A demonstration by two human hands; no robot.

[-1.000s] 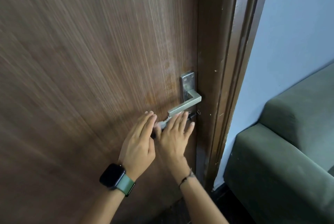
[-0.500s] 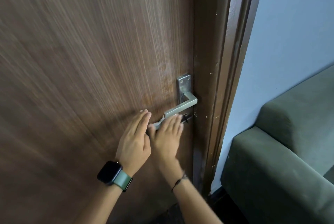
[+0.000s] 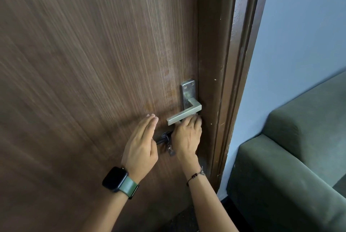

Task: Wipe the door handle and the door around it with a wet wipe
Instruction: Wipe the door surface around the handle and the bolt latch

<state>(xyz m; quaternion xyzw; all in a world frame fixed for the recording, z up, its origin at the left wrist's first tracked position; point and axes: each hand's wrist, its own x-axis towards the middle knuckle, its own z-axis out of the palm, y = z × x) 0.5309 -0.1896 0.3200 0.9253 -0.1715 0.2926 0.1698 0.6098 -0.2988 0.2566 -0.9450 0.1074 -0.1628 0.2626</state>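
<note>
Brown wood-grain door [image 3: 84,63], shut in a dark frame [image 3: 230,82]. Steel lever handle [image 3: 184,115] on a backplate [image 3: 187,91]. Left hand [image 3: 140,143] flat on the door; right hand [image 3: 188,134] under the lever, fingers curled. Dark keys [image 3: 165,141] between the hands. Green sofa [image 3: 290,157], right.

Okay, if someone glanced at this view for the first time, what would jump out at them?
First, the two bare hands on the dark brown wooden door: the right hand tucked under the brushed-metal lever door handle, the left hand flat on the wood beside it. A dark bunch of keys hangs between them. Next, the black smartwatch with a green strap on the left wrist, and the grey-green sofa at right.
</note>
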